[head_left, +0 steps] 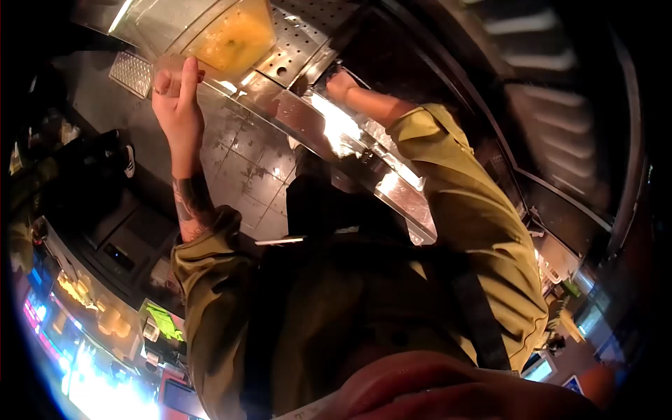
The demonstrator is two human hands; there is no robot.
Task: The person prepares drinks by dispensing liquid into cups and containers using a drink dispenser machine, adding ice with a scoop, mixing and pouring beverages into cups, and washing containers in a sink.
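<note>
My left hand (178, 105) is raised at the upper left, its thumb up and its fingers curled. A blurred brownish shape shows at the fingertips, and I cannot make out what it is. Just beyond this hand stands a clear-walled container (234, 38) with an orange-yellow, bubbly content. My right hand (341, 85) is closed low over a dark gap in the metal counter (294, 119). Whatever its fingers hold is hidden. Beside the container lies a perforated metal plate (287, 49).
Grey tiles (241, 150) cover the floor, with wet-looking patches. A shoe (129, 161) of another person shows at the left. Dark metal equipment (553, 91) rises on the right. A cluttered counter with a bright green item (164, 320) lies at the lower left.
</note>
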